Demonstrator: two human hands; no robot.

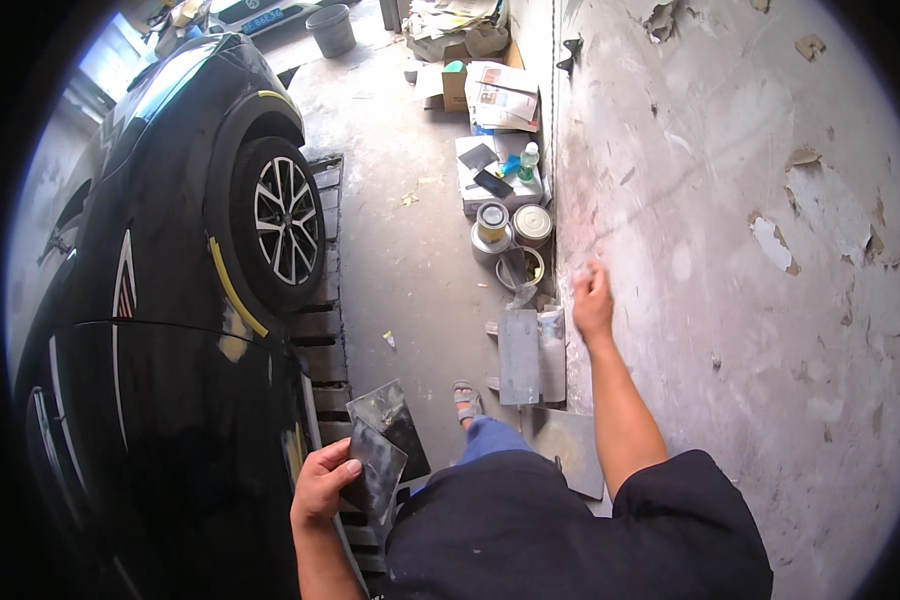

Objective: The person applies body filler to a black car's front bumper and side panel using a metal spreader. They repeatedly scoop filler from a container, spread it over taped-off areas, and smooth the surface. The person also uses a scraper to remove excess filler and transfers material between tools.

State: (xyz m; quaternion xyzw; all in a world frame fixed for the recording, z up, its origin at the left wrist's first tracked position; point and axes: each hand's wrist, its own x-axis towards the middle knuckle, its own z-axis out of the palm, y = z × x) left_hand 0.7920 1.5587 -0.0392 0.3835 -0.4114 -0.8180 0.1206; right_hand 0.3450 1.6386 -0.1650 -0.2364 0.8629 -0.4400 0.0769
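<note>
Left hand (325, 482): grip holds dark flat plate (378, 468) | Right hand (594, 302): near peeling wall (700, 300), fingers curled, grip contents indeterminate | Black car (195, 430): left side

Grey floor (390, 260): dark bucket (331, 32), lidded round tin (532, 222), small pale scraps (409, 199).

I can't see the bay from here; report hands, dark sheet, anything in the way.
Left hand gripping smudged dark rectangular sheet. Right hand raised near wall, grip unclear. Black car close on left; lidded can ahead, by wall.
</note>
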